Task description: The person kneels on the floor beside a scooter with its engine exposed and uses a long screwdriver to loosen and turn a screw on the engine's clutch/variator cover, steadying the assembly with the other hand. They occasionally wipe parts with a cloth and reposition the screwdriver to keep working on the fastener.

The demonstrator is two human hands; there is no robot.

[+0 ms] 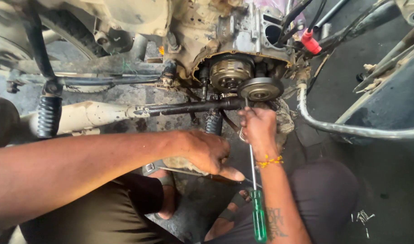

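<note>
- Right hand [257,129] is clenched round the metal shaft of a screwdriver [253,180], gripping it high up near the tip, with the green see-through handle [258,222] hanging down past the forearm.
- Left hand [207,151] comes in from the left with fingers curled, pressing a dirty rag or lump [182,163]; whether it truly grips it, I cannot tell from this angle.
- Up at the motorcycle engine [234,49], the side cover is already off, so the insides are laid bare.
- Round clutch assembly [229,72] sits exposed inside the casing, brassy and greasy, with a gasket line around the opening.
- Grey metal disc [261,89] stands just in front of and below the clutch, tilted toward us, right above the right hand; the screwdriver's tip seems to reach up to its lower edge.
- By my reckoning the opening-up is done and the work is now in the middle, on the inner parts; nothing shows reassembly yet.
- Cylinder bore [274,32] at the top also gapes open, so the upper end looks stripped too.
- Engine casing is caked in yellow-brown grime, with oily black patches lower down.
- Small screws or bolts [361,218] lie scattered on the dark floor [387,180] at the right, well apart from the hands.
- Red cap on a cable [310,43] dangles beside the engine, among loose black cables.
</note>
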